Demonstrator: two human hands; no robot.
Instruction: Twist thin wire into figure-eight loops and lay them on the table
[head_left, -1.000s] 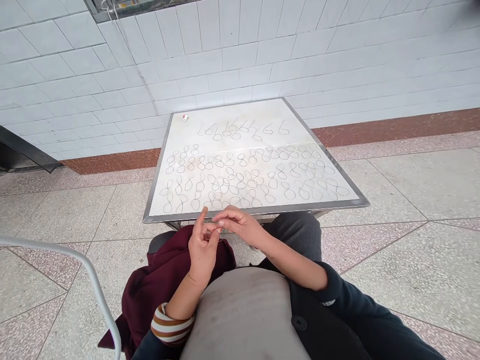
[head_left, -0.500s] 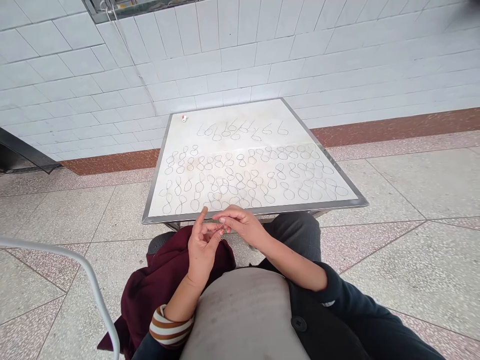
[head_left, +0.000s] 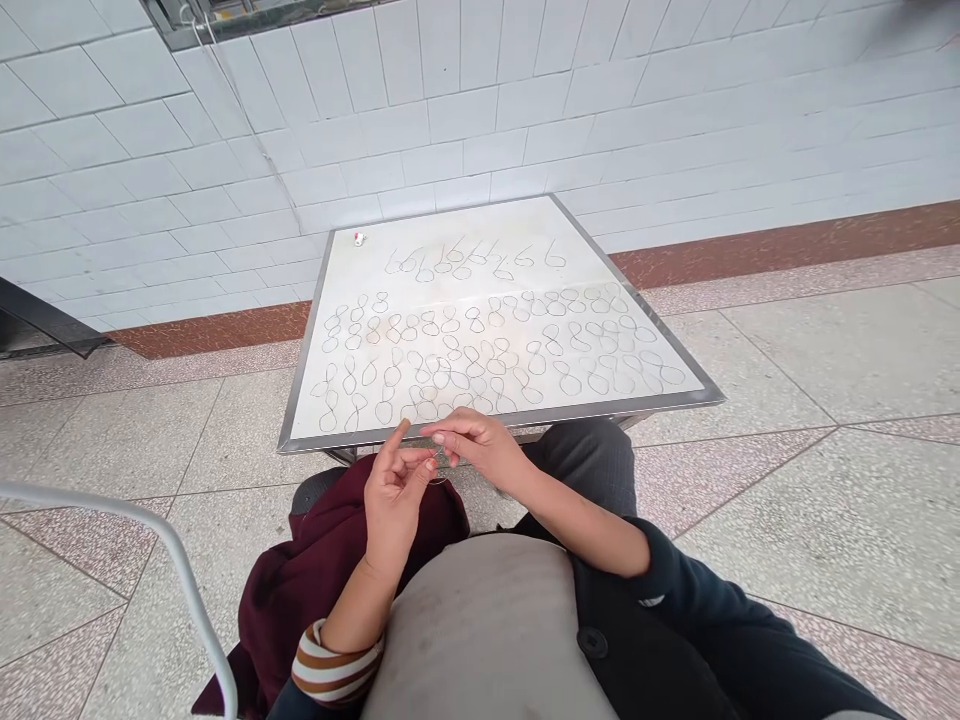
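Note:
Just off the near edge of the table [head_left: 495, 414], my left hand [head_left: 395, 490] and my right hand [head_left: 484, 445] meet over my lap. Both pinch one thin wire [head_left: 439, 453] between thumb and fingertips, and a bit of its curve hangs below the left fingertips. The left index finger points up and away, its tip covered in something tan. Rows of thin wire figure-eight loops [head_left: 474, 318] lie over the near and middle part of the white tabletop. Behind them are several wires bent like a six [head_left: 555, 255]. The wire's exact shape in my fingers is too fine to tell.
A small white and red object [head_left: 359, 239] sits at the table's far left corner. White tiled wall [head_left: 465, 130] stands right behind the table. A grey metal tube [head_left: 176, 560] curves up at my left. Dark red cloth [head_left: 315, 560] covers my left leg.
My hands have drawn slightly apart, the left one shifting a little leftward, and a curve of wire now shows below its fingertips. The whole view has shifted slightly.

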